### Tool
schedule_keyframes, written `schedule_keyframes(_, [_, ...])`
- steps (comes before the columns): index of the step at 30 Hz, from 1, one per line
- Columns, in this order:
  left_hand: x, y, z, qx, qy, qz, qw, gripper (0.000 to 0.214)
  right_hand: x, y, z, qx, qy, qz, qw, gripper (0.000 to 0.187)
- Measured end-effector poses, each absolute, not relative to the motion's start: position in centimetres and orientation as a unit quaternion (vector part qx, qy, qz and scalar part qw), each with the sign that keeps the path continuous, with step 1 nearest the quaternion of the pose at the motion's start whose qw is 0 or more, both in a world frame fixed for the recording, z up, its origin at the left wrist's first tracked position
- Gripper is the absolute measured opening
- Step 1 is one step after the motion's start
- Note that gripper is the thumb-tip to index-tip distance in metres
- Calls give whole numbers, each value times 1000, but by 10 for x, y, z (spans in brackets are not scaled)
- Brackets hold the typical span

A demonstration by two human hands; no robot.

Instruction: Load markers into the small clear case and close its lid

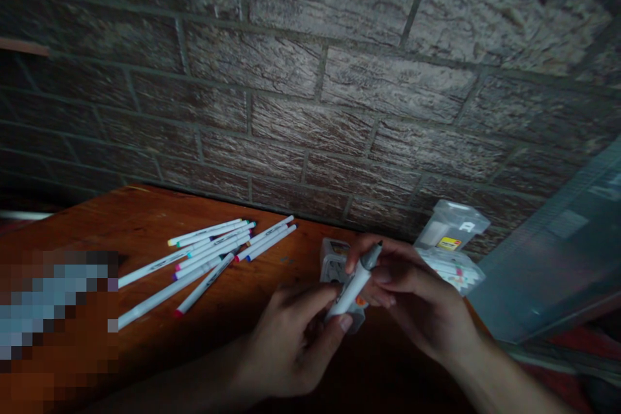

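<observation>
In front of me a white marker [353, 291] is held at a tilt, its grey end with a dark tip pointing up and to the right. My left hand [295, 330] is closed on its lower barrel between thumb and fingers. My right hand [412, 291] has its thumb and fingers about the upper part, near the grey end. Behind and below the hands is a clear plastic case [332, 251], partly hidden by them. White markers with coloured ends [213, 252] lie in a loose pile on the table to the left.
The brown wooden table [145, 220] stands against a brick wall [291, 116]. At its right side is an open clear plastic box [453, 226] with several markers in it. A greyish translucent panel [548, 259] slants along the right. The lower left is pixelated.
</observation>
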State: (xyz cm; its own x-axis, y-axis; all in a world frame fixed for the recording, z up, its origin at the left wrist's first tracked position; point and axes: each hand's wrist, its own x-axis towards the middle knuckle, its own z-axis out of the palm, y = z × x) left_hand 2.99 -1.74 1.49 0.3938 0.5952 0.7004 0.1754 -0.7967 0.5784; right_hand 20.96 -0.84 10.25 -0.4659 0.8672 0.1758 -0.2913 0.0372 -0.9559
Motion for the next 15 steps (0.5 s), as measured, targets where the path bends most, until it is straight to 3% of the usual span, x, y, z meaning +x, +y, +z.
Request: schedule_keyframes(15, [28, -17, 14, 820, 234, 481, 204, 22, 208, -10, 107, -286, -545, 656, 437, 14])
